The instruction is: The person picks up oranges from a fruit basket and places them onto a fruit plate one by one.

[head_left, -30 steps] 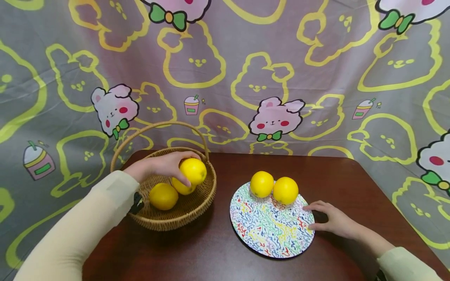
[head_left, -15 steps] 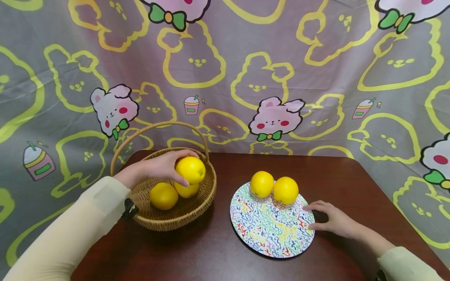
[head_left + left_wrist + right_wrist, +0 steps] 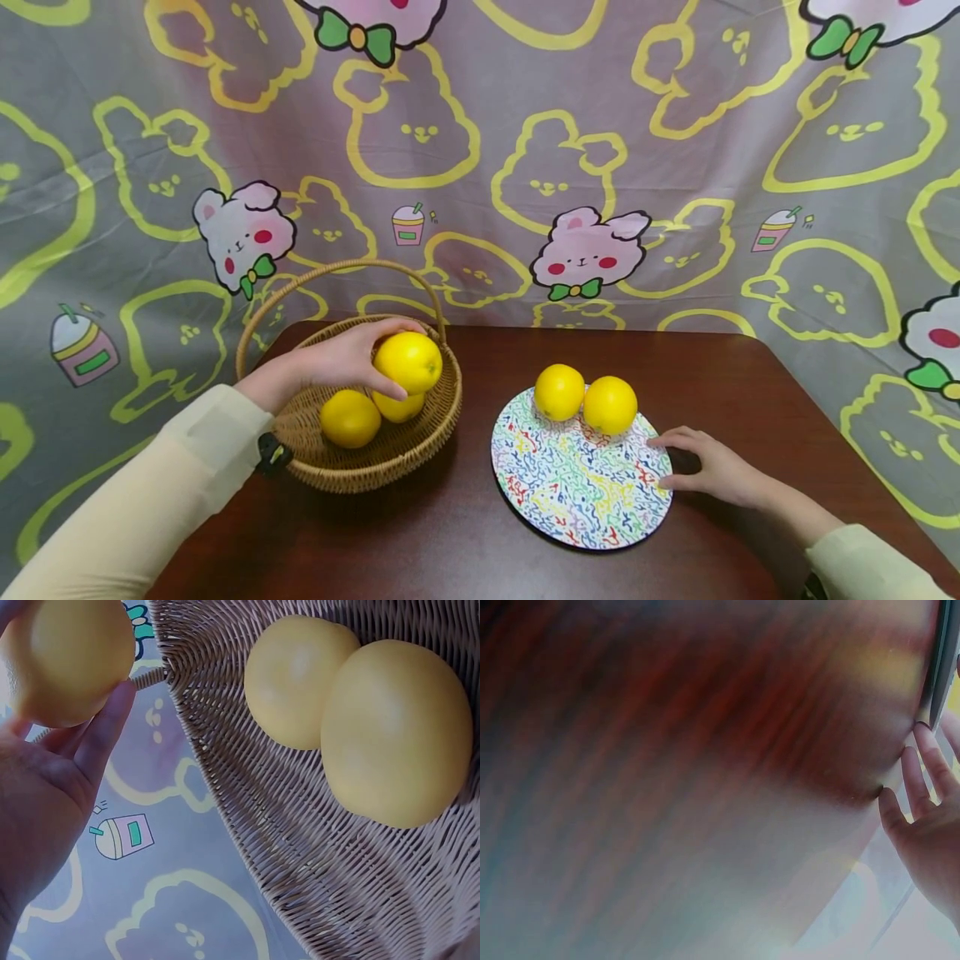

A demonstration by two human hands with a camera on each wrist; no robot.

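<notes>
Cream fabric is worn on both arms, the left sleeve (image 3: 142,500) and the right sleeve (image 3: 873,562) being cut off by the lower frame edge. By the right hand (image 3: 716,475), the rim of a round, multicoloured plate (image 3: 551,500) is touched on its right side, with thumb and fingers (image 3: 934,760) spread apart and almost straight. The plate is laid flat on the dark reddish-brown counter (image 3: 442,550), and near its far edge two yellow fruits (image 3: 610,407) are placed side by side. To the left, a wicker basket (image 3: 367,479) is seen, with two more fruits (image 3: 350,419) contained in it, close together. Above them, another yellow fruit (image 3: 408,362) is gripped by the left hand (image 3: 345,357), its thumb and fingers curved around the sides; in the left wrist view it is shown clear of the lower pair. Behind the counter, a grey cloth (image 3: 675,158) is hung, printed with yellow outlines and pink-cheeked rabbits.
</notes>
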